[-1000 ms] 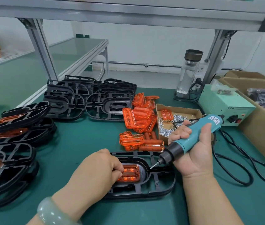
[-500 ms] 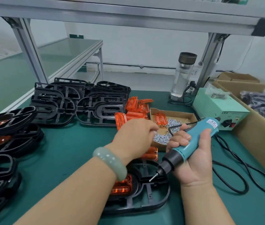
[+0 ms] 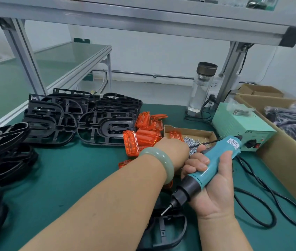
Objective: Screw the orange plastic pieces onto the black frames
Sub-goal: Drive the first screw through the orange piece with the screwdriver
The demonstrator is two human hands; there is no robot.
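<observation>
My right hand (image 3: 214, 194) grips a teal electric screwdriver (image 3: 221, 156), bit angled down near a black frame (image 3: 167, 230) on the table (image 3: 71, 169). My left hand (image 3: 172, 149) is at the screws (image 3: 195, 141) in a cardboard box (image 3: 188, 128); its fingers are hidden, so I cannot tell their hold. Orange pieces (image 3: 143, 136) lie heaped beside the box.

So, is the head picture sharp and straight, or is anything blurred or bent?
Head view: the wide lens makes the shelf posts lean; light is soft and even, shadows on the mat faint; the left hand at the screw box looks slightly soft, the screwdriver in the right hand crisp.
</observation>
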